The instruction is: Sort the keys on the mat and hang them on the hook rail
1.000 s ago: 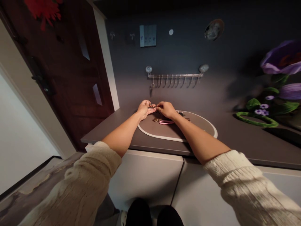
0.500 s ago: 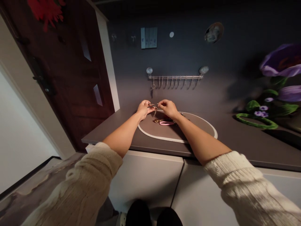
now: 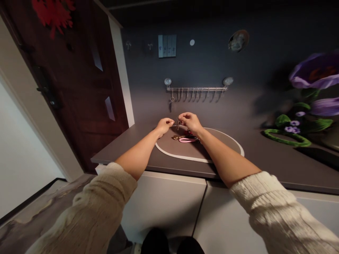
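Note:
My right hand (image 3: 192, 122) pinches a ring with keys (image 3: 178, 124), which hang from my fingertips above the oval mat (image 3: 180, 155). Just left of the keys, my left hand (image 3: 164, 127) has its fingers curled together and nothing visible sticks out of them. Below the hands, a pink loop strap (image 3: 186, 140) lies on the mat. Beside it is a small brownish-gold item (image 3: 175, 137), too small to name. A bit of red (image 3: 188, 132) shows under my right hand, which partly hides the pile.
A clear hook rail (image 3: 197, 89) is fixed to the dark wall, with a key on a ring (image 3: 172, 100) hanging at its left end. The mat lies on a dark counter (image 3: 265, 164). Purple flowers (image 3: 316, 72) and a green fuzzy loop (image 3: 287, 138) are at right. A dark red door (image 3: 87, 98) is at left.
My left hand has come off the keys and curled its fingers. The keys now hang from my right hand alone.

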Demonstrator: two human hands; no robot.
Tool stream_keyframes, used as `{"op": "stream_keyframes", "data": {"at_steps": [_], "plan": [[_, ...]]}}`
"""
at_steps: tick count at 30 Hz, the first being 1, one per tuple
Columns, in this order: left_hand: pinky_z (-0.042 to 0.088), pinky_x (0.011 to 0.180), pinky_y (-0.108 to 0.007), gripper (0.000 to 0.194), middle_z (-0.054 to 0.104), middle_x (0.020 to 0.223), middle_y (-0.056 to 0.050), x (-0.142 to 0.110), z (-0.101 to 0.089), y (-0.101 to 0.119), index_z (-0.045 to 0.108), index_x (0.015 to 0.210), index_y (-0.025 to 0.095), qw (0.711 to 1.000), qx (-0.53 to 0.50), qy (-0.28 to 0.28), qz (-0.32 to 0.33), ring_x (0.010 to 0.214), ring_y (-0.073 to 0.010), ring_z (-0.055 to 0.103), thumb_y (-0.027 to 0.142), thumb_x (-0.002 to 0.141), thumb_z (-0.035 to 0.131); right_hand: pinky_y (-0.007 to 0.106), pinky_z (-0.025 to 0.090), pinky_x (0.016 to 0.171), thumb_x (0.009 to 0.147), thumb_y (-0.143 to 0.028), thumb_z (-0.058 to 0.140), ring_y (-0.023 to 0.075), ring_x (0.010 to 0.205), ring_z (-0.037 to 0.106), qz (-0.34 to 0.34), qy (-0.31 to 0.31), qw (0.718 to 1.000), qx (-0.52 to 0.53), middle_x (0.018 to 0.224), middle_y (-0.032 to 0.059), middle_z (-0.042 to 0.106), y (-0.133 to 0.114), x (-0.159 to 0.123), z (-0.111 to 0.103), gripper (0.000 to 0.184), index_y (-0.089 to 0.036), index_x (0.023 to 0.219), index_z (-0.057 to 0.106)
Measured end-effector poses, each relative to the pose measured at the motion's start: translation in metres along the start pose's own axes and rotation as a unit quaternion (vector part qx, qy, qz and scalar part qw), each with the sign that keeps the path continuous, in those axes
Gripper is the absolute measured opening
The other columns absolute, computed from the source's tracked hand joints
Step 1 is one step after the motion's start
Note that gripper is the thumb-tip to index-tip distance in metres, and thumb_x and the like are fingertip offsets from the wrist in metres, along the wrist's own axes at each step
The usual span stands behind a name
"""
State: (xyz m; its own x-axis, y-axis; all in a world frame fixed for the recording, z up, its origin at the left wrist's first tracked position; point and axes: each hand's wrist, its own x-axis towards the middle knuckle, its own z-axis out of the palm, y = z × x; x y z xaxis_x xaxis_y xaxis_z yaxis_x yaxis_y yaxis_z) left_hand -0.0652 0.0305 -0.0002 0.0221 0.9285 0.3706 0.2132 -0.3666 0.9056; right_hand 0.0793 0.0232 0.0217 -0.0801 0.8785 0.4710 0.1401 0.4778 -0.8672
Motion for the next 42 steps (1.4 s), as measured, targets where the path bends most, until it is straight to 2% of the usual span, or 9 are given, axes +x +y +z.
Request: {"op": "stream_keyframes", "data": {"at_steps": [4, 7, 12, 18, 23, 27, 32, 37, 42], "plan": [[0.042, 0.075, -0.025, 0.014, 0.066, 0.08, -0.004, 0.0, 0.0, 0.004, 0.064, 0.08, 0.013, 0.997, -0.005, 0.007, 0.073, 0.074, -0.0115, 0.055, 0.022, 0.076, 0.054, 0.02, 0.04, 0.054, 0.064, -0.027, 0.065, 0.0051, 0.052, 0.045, 0.025, -0.003, 0.999, 0.034, 0.061, -0.0022, 0.056, 0.0, -0.001, 0.001, 0.017, -0.014, 0.07, 0.058], [0.041, 0.072, -0.024, 0.018, 0.065, 0.077, -0.004, 0.0, 0.002, 0.007, 0.064, 0.081, 0.012, 0.996, -0.013, -0.008, 0.091, 0.071, -0.0117, 0.055, 0.027, 0.075, 0.056, 0.019, 0.04, 0.053, 0.062, -0.026, 0.066, 0.0046, 0.051, 0.045, 0.038, -0.003, 0.997, 0.061, 0.061, -0.0023, 0.056, 0.0, -0.001, 0.002, 0.016, -0.014, 0.069, 0.058], [0.041, 0.069, -0.023, 0.012, 0.064, 0.071, -0.002, 0.0, 0.003, 0.008, 0.062, 0.076, 0.013, 0.996, -0.02, -0.012, 0.081, 0.067, -0.0104, 0.053, 0.023, 0.072, 0.058, 0.021, 0.043, 0.057, 0.058, -0.027, 0.07, 0.0058, 0.054, 0.049, 0.046, -0.007, 0.994, 0.095, 0.062, -0.0021, 0.057, 0.001, -0.001, 0.002, 0.021, -0.014, 0.071, 0.059], [0.041, 0.065, -0.023, 0.012, 0.065, 0.076, -0.003, 0.002, 0.003, 0.009, 0.061, 0.079, 0.014, 0.995, -0.091, 0.002, 0.04, 0.069, -0.011, 0.056, 0.023, 0.073, 0.056, 0.022, 0.045, 0.063, 0.056, -0.029, 0.073, 0.0066, 0.059, 0.053, 0.065, -0.017, 0.99, 0.127, 0.07, -0.0005, 0.061, 0.001, -0.001, 0.002, 0.026, -0.015, 0.074, 0.06], [0.04, 0.06, -0.02, 0.01, 0.065, 0.078, -0.003, 0.004, 0.003, 0.008, 0.06, 0.078, 0.015, 0.991, -0.125, 0.007, 0.035, 0.072, -0.0106, 0.057, 0.022, 0.074, 0.055, 0.022, 0.044, 0.064, 0.054, -0.034, 0.073, 0.0069, 0.062, 0.053, 0.078, -0.039, 0.985, 0.146, 0.071, -0.001, 0.06, 0.001, -0.003, 0.002, 0.029, -0.015, 0.072, 0.059], [0.039, 0.059, -0.019, 0.011, 0.065, 0.078, -0.003, 0.005, 0.004, 0.005, 0.06, 0.078, 0.016, 0.988, -0.149, -0.003, 0.033, 0.07, -0.0097, 0.056, 0.025, 0.073, 0.057, 0.022, 0.042, 0.063, 0.051, -0.038, 0.073, 0.0077, 0.065, 0.052, 0.065, -0.03, 0.989, 0.132, 0.072, -0.0012, 0.058, 0.002, -0.004, 0.002, 0.035, -0.015, 0.073, 0.059], [0.039, 0.057, -0.02, 0.016, 0.064, 0.073, -0.002, 0.002, 0.007, 0.006, 0.06, 0.078, 0.016, 0.988, -0.151, -0.004, 0.023, 0.066, -0.0098, 0.056, 0.03, 0.07, 0.061, 0.021, 0.039, 0.062, 0.053, -0.045, 0.069, 0.0076, 0.062, 0.048, 0.007, -0.014, 0.997, 0.074, 0.067, -0.0022, 0.055, 0.007, -0.001, 0.002, 0.036, -0.015, 0.07, 0.056], [0.038, 0.053, -0.019, 0.012, 0.06, 0.07, -0.001, -0.005, 0.009, 0.015, 0.058, 0.077, 0.015, 0.989, -0.145, 0.028, 0.03, 0.062, -0.0086, 0.052, 0.026, 0.072, 0.058, 0.021, 0.038, 0.061, 0.06, -0.045, 0.062, 0.0077, 0.061, 0.045, -0.041, -0.006, 0.999, 0.021, 0.063, -0.0031, 0.051, 0.008, -0.001, 0.002, 0.033, -0.015, 0.069, 0.053], [0.037, 0.054, -0.019, 0.011, 0.055, 0.065, 0.001, -0.004, 0.01, 0.015, 0.056, 0.076, 0.014, 0.988, -0.129, 0.082, 0.023, 0.053, -0.006, 0.047, 0.023, 0.077, 0.052, 0.023, 0.042, 0.064, 0.064, -0.041, 0.059, 0.0089, 0.064, 0.05, -0.027, 0.023, 0.999, 0.029, 0.068, -0.0013, 0.056, 0.005, 0.004, 0.004, 0.026, -0.016, 0.07, 0.052]]}}
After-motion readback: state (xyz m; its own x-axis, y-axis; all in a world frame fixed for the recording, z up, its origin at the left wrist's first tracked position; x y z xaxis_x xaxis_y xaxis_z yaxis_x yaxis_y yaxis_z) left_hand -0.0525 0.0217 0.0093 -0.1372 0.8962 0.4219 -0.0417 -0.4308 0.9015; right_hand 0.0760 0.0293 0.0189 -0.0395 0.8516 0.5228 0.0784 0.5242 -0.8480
